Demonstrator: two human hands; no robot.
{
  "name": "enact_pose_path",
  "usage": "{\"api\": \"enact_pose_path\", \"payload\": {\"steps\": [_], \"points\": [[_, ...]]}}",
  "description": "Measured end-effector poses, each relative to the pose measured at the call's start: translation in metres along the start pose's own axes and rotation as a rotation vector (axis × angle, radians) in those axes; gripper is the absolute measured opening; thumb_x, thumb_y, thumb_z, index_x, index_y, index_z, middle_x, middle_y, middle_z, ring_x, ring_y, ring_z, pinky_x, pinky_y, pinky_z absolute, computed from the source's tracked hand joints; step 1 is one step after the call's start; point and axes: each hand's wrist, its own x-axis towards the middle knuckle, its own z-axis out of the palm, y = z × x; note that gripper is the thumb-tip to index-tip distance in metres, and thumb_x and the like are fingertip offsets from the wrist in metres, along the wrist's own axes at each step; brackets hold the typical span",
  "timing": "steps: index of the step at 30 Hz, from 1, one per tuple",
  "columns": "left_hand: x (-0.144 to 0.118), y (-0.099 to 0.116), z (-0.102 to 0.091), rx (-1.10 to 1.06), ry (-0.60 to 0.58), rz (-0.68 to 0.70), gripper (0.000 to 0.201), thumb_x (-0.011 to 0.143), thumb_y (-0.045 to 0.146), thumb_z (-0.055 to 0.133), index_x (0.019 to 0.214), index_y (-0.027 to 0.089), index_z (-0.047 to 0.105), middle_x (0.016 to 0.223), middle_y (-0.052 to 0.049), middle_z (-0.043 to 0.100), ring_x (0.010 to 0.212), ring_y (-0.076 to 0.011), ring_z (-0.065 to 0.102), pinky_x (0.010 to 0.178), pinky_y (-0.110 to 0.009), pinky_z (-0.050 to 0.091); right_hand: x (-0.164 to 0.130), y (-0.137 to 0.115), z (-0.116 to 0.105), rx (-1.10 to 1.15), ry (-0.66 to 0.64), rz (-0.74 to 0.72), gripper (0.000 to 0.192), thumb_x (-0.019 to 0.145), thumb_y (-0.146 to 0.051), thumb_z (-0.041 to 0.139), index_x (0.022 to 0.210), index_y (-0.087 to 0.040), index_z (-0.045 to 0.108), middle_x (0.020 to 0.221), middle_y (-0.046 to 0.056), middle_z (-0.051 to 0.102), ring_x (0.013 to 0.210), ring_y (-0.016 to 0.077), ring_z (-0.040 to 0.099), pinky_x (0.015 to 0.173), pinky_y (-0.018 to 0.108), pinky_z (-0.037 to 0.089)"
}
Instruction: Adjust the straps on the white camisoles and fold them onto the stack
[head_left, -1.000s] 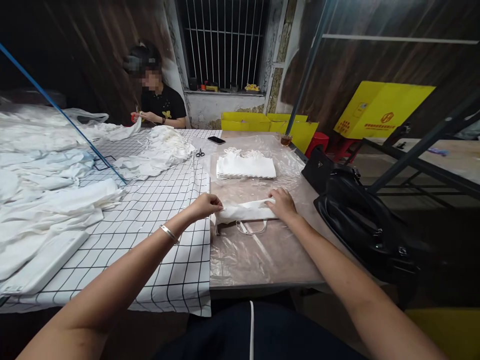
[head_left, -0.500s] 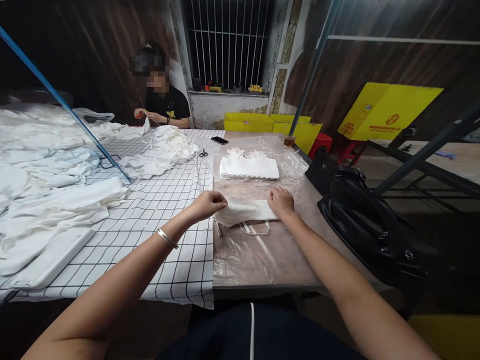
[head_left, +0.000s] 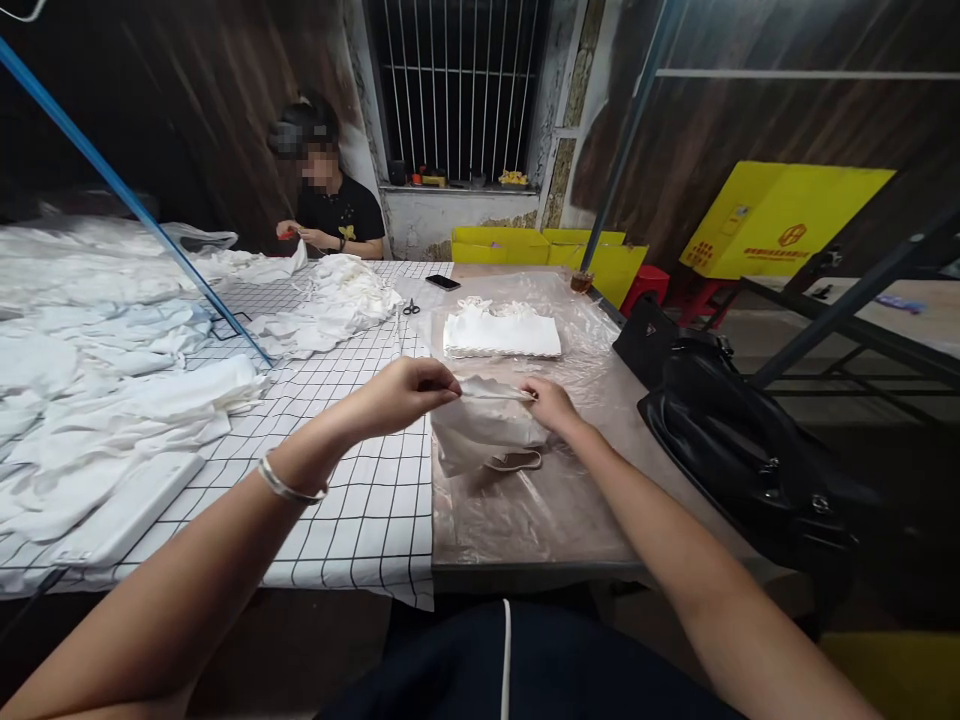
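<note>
A white strapped garment (head_left: 487, 425) hangs between my two hands, its upper edge raised off the plastic-covered table. My left hand (head_left: 409, 390) pinches that edge at its left end, fingers closed. At the right end my right hand (head_left: 553, 405) grips the same edge with thumb and fingers together. Below the cloth a thin strap loop (head_left: 517, 460) shows near the plastic sheet (head_left: 510, 525). Just beyond my hands lies a neat stack of folded white garments (head_left: 501, 332), with straps bunched along its far side.
Heaped white garments (head_left: 135, 390) cover the checked cloth (head_left: 360, 520) at left, beside a long white device (head_left: 127, 510). Scissors (head_left: 411, 307) and a phone (head_left: 442, 283) lie farther back. Black bags (head_left: 720, 430) crowd the right edge. Another person (head_left: 337, 215) handles cloth across the table.
Both hands have lifted the garment's edge from the table, and the cloth now hangs down. My right hand has gone from resting on the cloth to pinching its edge.
</note>
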Motion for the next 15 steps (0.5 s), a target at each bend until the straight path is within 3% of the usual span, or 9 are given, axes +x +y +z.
{"api": "enact_pose_path", "payload": {"steps": [5, 9, 12, 15], "points": [[-0.003, 0.006, -0.037, 0.026, 0.078, -0.092, 0.012, 0.065, 0.029, 0.076, 0.071, 0.018, 0.073, 0.066, -0.003, 0.064, 0.066, -0.0144, 0.055, 0.056, -0.023, 0.042, -0.014, 0.03, -0.07, 0.426, -0.091, 0.118, 0.02, 0.062, -0.015, 0.066, 0.081, -0.019, 0.059, 0.072, -0.001, 0.066, 0.068, 0.0159, 0.061, 0.062, 0.025, 0.047], [0.028, 0.001, -0.055, 0.07, 0.1, -0.079, 0.008, 0.068, 0.023, 0.075, 0.073, 0.017, 0.075, 0.064, -0.004, 0.062, 0.064, -0.0144, 0.054, 0.056, -0.025, 0.041, -0.005, 0.031, -0.127, 0.545, -0.157, 0.189, 0.029, 0.051, -0.014, 0.079, 0.07, -0.018, 0.057, 0.06, -0.002, 0.061, 0.054, 0.0127, 0.056, 0.051, 0.023, 0.047], [0.073, 0.009, -0.065, 0.156, 0.16, -0.073, 0.004, 0.07, 0.014, 0.072, 0.074, 0.013, 0.074, 0.061, -0.004, 0.06, 0.065, -0.0146, 0.055, 0.06, -0.027, 0.043, 0.026, 0.026, -0.16, 0.413, -0.011, 0.202, 0.028, 0.05, -0.013, 0.084, 0.059, -0.015, 0.057, 0.052, -0.003, 0.054, 0.048, 0.0091, 0.05, 0.047, 0.022, 0.044], [0.114, 0.035, -0.076, 0.203, 0.328, -0.052, 0.013, 0.072, 0.005, 0.068, 0.083, 0.009, 0.072, 0.065, -0.003, 0.06, 0.066, -0.013, 0.057, 0.065, -0.027, 0.047, 0.065, 0.015, -0.191, 0.323, 0.176, 0.161, 0.02, 0.063, -0.017, 0.082, 0.066, -0.01, 0.063, 0.054, 0.0, 0.054, 0.049, 0.0076, 0.047, 0.051, 0.024, 0.042]]}}
